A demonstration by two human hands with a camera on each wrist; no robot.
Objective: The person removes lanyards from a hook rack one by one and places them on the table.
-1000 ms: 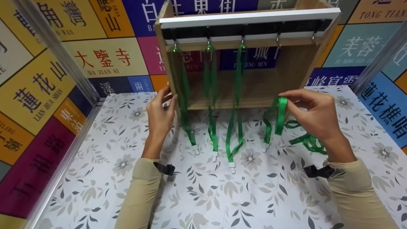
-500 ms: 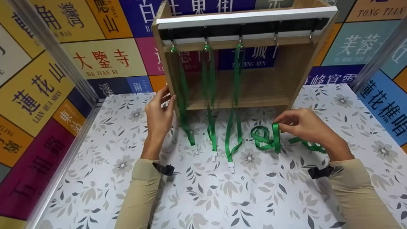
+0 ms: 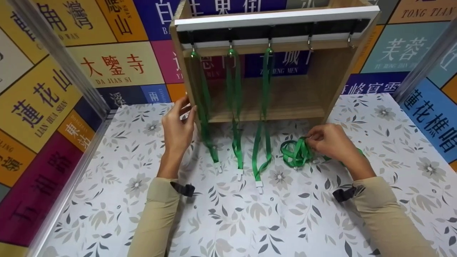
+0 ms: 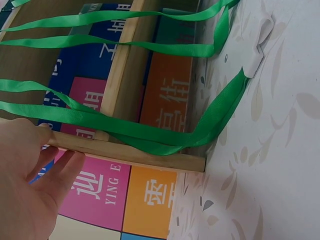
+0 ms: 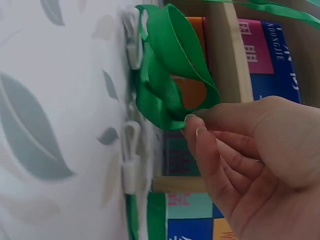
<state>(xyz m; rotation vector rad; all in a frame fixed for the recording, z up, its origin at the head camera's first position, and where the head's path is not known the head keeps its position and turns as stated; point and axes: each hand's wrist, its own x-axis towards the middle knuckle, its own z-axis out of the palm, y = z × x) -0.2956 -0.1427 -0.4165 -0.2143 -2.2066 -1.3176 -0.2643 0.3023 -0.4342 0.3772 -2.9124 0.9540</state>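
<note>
My left hand (image 3: 177,125) holds the left side board of a wooden rack (image 3: 337,71), its fingers behind the edge. In the left wrist view that board (image 4: 135,154) runs from under the hand. At the table, my right hand (image 3: 330,142) pinches a bunched green lanyard (image 3: 295,152) between thumb and fingertips. The right wrist view shows the looped ribbon (image 5: 172,47) and a white clip (image 5: 132,40). Three green lanyards (image 3: 203,121) (image 3: 236,142) (image 3: 262,153) hang from the rack's left and middle hooks, white clips resting on the table.
Two bare hooks (image 3: 310,44) (image 3: 350,41) are on the rack's right side. Another green lanyard (image 3: 360,152) lies partly hidden behind the right wrist; its white clip (image 5: 131,170) shows in the right wrist view. Printed walls surround the floral tabletop (image 3: 228,221).
My right hand has come down from near the rack's lower right to the table with the lanyard, which has gone from hanging to bunched. The left hand has stayed on the rack.
</note>
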